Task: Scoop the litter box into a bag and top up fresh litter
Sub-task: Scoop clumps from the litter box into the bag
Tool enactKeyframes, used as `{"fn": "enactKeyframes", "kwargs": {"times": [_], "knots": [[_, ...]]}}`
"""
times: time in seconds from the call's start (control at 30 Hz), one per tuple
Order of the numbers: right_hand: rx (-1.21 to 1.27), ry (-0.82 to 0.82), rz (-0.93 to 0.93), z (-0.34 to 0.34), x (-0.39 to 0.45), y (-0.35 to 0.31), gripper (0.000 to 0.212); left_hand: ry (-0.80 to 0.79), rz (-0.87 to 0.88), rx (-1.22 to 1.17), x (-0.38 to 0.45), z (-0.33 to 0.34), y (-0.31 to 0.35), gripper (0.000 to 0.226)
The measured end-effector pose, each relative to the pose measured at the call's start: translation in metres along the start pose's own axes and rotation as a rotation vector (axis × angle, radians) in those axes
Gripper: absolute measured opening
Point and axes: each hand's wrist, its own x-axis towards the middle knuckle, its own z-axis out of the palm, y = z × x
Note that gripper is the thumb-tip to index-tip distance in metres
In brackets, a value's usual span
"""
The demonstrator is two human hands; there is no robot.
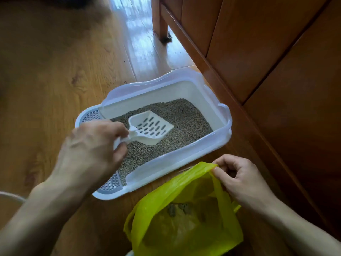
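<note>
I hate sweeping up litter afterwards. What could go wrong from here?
1. The scoop must cross the litter box rim to reach the yellow bag; granules may drop onto the floor.
2. Only the right hand pinches the bag's edge, so the limp mouth could sag and catch little.

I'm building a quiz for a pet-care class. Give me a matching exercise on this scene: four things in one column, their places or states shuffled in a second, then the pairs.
Things:
1. scoop
2. yellow bag
3. litter box
4. grey clumps

Places or states:
A. inside the bag
B. on the floor beside wooden furniture
C. handle gripped by the left hand
D. rim pinched open by the right hand

Pairs: 1-C, 2-D, 3-B, 4-A
</note>
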Motion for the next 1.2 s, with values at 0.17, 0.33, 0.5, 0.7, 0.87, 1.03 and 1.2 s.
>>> {"fn": "enactKeyframes", "kwargs": {"times": [0.17,0.33,0.5,0.7,0.87,1.03,1.2], "knots": [[0.005,0.010,0.011,0.000,0.006,0.003,0.013,-0.232,0.078,0.274,0.036,0.021,0.010,0.009],[0.001,0.025,0.036,0.000,0.010,0.007,0.012,-0.348,0.115,0.429,0.059,0.030,0.034,0.004],[-0.004,0.036,0.053,-0.002,0.012,0.009,0.013,-0.366,0.186,0.487,0.077,0.044,0.060,0.033],[-0.005,0.038,0.070,-0.002,0.012,0.010,0.012,-0.332,0.202,0.337,0.092,0.077,0.063,0.033],[-0.005,0.033,0.071,-0.001,0.012,0.011,0.014,-0.341,0.142,0.035,0.088,0.108,0.032,0.012],[-0.011,0.035,0.068,0.000,0.013,0.012,0.013,-0.280,0.063,-0.235,0.071,0.121,0.009,0.013],[-0.001,0.022,0.057,0.005,0.014,0.012,0.010,-0.131,0.054,-0.353,0.055,0.113,-0.001,0.017]]}}
